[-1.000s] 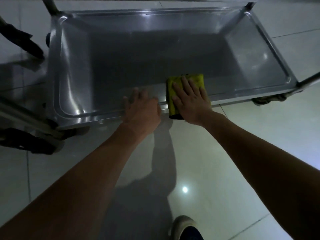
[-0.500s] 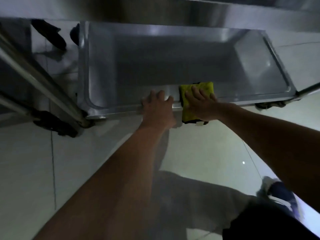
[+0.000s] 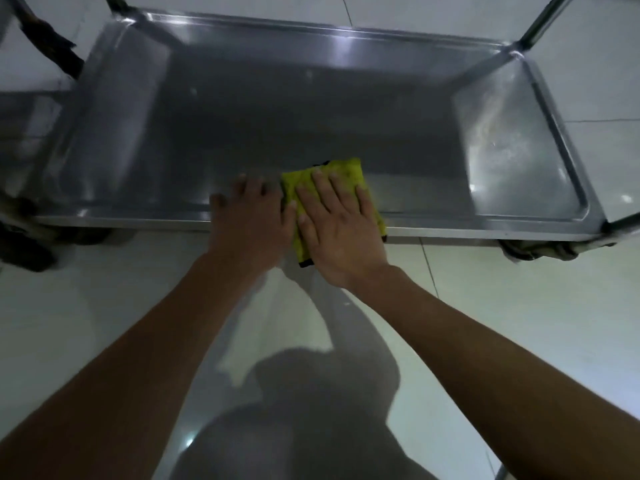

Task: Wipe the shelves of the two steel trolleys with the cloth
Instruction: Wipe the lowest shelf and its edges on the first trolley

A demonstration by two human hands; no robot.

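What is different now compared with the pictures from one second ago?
Little changed. The right hand still presses flat on the yellow cloth at the near rim of the trolley shelf; the left hand still rests on the rim beside it. Mainly the camera view shifted. Nothing was picked up or released.

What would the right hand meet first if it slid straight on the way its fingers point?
Likely nothing but bare shelf until the far rim; the right hand presses the yellow cloth.
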